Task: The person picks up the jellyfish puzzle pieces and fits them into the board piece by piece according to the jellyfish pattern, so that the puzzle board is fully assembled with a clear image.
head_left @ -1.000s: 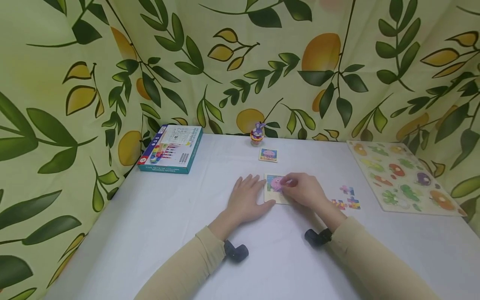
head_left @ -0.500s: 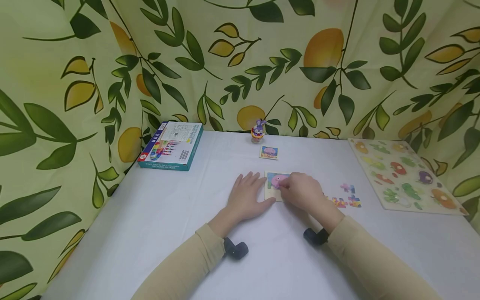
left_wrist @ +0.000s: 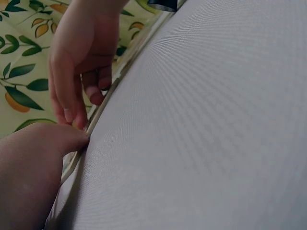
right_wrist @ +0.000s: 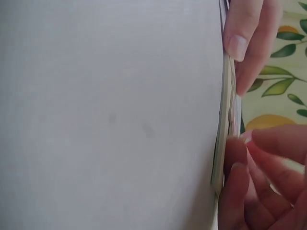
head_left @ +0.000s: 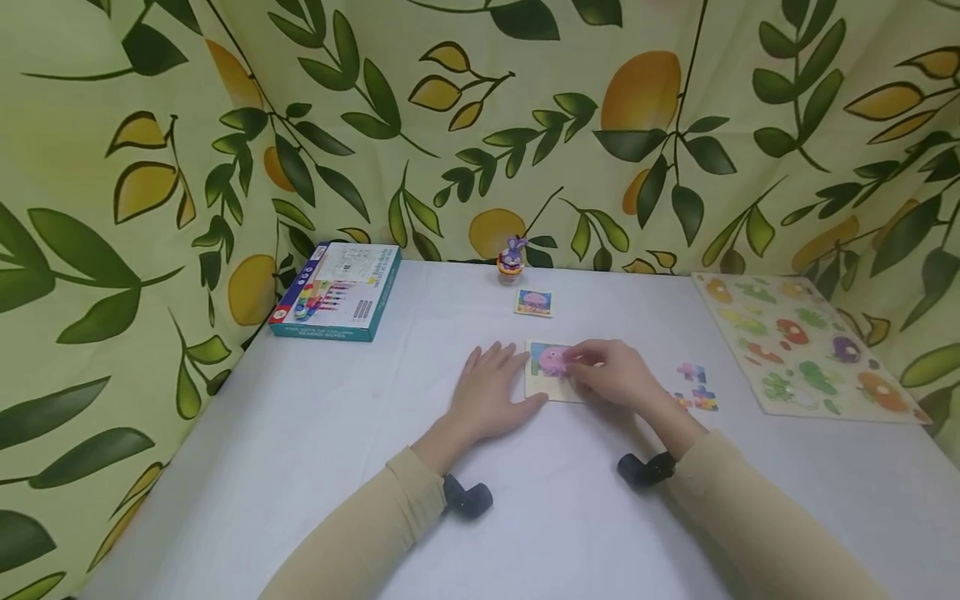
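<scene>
A small jigsaw puzzle (head_left: 551, 361) with a pink pig picture lies in its pale tray (head_left: 546, 389) in the head view. My left hand (head_left: 487, 396) lies with fingers spread at the tray's left side, the thumb at its lower edge. Over the right part of the picture, my right hand (head_left: 611, 375) pinches a small pink puzzle piece (right_wrist: 247, 137), mostly hidden by the fingers. In the right wrist view, the tray's thin edge (right_wrist: 223, 143) runs between both hands. Several loose puzzle pieces (head_left: 703, 398) lie right of the right hand.
Behind the tray lies a small picture card (head_left: 533, 302), with a purple rabbit figure (head_left: 512, 260) farther back. A teal-sided box (head_left: 337, 292) stands at the back left. A vegetable puzzle board (head_left: 806, 350) lies on the right of the white table (head_left: 300, 433).
My right hand has turned slightly at the picture and its fingers have shifted a little to the right. My left hand stays in place. The head view has shifted slightly.
</scene>
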The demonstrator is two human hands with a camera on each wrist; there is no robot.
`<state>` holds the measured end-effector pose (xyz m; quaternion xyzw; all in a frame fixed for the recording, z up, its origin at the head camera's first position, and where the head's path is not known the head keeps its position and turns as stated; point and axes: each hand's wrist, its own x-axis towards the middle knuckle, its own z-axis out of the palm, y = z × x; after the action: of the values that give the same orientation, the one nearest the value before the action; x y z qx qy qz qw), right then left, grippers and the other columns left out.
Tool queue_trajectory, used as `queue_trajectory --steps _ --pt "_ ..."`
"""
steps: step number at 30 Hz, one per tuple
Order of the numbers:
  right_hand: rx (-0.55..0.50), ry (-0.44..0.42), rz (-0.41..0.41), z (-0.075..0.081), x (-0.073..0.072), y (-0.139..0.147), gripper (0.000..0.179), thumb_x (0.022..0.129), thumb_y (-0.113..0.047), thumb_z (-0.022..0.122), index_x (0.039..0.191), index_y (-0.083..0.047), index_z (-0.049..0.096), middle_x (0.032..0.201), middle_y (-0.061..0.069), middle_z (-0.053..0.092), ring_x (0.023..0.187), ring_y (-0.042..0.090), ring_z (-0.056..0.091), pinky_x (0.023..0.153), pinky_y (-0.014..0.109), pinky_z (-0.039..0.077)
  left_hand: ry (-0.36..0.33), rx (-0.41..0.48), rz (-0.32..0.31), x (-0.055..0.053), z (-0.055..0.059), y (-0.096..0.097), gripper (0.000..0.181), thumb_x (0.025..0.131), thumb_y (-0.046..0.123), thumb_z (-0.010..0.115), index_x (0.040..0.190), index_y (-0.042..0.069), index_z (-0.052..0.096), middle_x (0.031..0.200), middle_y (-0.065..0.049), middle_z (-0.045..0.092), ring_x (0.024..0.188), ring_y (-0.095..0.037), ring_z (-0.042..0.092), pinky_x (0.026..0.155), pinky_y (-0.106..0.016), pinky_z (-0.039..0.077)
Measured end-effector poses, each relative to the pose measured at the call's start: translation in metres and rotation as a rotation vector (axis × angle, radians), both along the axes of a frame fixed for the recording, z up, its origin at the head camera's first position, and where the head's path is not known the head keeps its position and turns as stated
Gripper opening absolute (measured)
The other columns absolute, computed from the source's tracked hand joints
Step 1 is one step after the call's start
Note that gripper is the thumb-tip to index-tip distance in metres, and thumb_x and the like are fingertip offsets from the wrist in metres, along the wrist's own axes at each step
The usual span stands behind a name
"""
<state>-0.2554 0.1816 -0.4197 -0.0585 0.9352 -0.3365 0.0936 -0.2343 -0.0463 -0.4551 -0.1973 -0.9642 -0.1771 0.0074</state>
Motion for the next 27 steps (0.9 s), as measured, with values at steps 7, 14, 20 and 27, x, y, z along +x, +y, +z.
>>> queue_trajectory --steps 7,14,20,27 --pt "-0.077 -0.032 0.004 0.000 0.003 0.012 0.024 0.101 -0.026 0.064 0.121 -0.015 0.073 0.115 0.008 0.069 0.087 0.024 0.062 0.073 0.032 0.055 -0.011 0.008 -0.001 0.000 -0.002 -0.001 0.077 0.095 0.068 0.051 0.155 0.019 0.047 0.163 -0.005 0.038 0.154 -0.026 0.023 0.126 -0.048 0.006" --pt "-0.059 -0.052 -0.061 0.009 0.004 0.031 0.029 0.101 -0.029 0.062 0.124 -0.013 0.071 0.111 0.013 0.068 0.077 0.027 0.060 0.061 0.032 0.052 -0.001 -0.002 0.002 -0.003 -0.003 -0.001 0.076 0.096 0.067 0.051 0.155 0.019 0.048 0.163 -0.004 0.038 0.154 -0.025 0.023 0.126 -0.047 0.006" --pt "-0.020 -0.058 -0.074 0.016 0.003 0.060 0.031 0.103 -0.030 0.060 0.127 -0.011 0.068 0.122 0.018 0.064 0.083 0.030 0.061 0.058 0.033 0.051 0.003 -0.002 -0.004 -0.002 -0.004 0.000 0.076 0.096 0.067 0.052 0.155 0.019 0.047 0.163 -0.004 0.038 0.154 -0.025 0.023 0.126 -0.047 0.006" --pt "0.052 -0.033 -0.062 0.022 0.001 0.094 0.034 0.105 -0.029 0.056 0.128 -0.006 0.066 0.127 0.022 0.063 0.095 0.031 0.063 0.074 0.037 0.056 0.003 -0.011 -0.005 -0.001 -0.001 -0.001 0.075 0.097 0.066 0.049 0.156 0.019 0.046 0.163 -0.004 0.037 0.154 -0.025 0.022 0.126 -0.046 0.005"
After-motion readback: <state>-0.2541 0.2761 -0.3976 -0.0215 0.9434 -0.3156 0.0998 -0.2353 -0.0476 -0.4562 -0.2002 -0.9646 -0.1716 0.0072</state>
